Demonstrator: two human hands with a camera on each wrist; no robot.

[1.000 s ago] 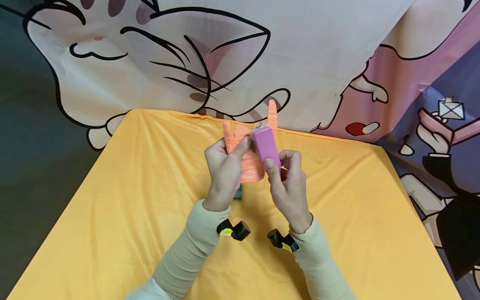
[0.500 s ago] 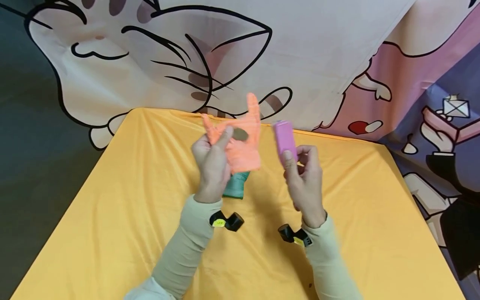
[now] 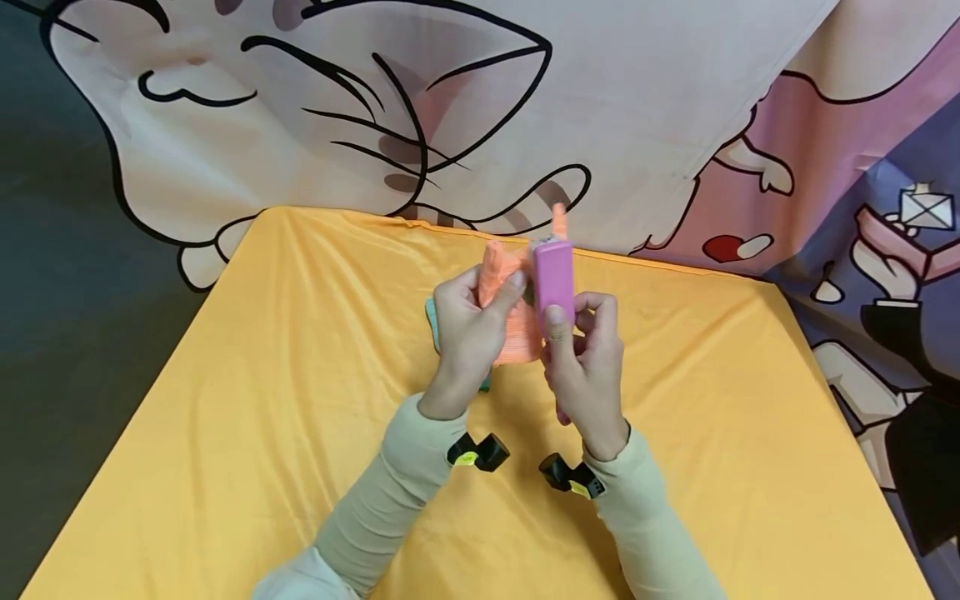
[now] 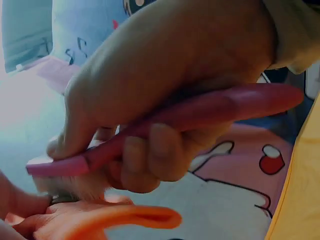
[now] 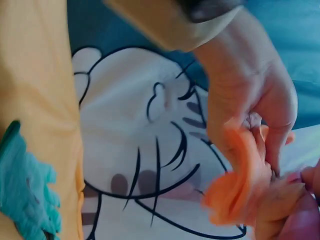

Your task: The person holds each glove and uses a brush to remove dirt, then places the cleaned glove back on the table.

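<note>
My left hand point(image 3: 472, 333) pinches a small orange glove point(image 3: 519, 337) between thumb and fingers, holding it up over the table. Several of the glove's fingers hang loose beside that hand in the right wrist view. In my right hand point(image 3: 591, 358) is a pink brush point(image 3: 554, 275), gripped by its long handle with the thumb pressed on the back of the head. The left wrist view shows its pale bristles point(image 4: 75, 185) right against a dark patch on the glove. A teal glove point(image 5: 30, 185) lies on the table, mostly hidden under my left hand in the head view.
A yellow cloth point(image 3: 247, 433) covers the table. Behind its far edge hangs a white cartoon-cat backdrop point(image 3: 637, 108), with a pink and blue printed part point(image 3: 847, 192) at the right. Dark floor point(image 3: 67, 333) shows at the left.
The hands moved apart half a second ago, showing a dark round patch on the orange glove. Now they have come back together, and the brush head overlaps the glove again.
</note>
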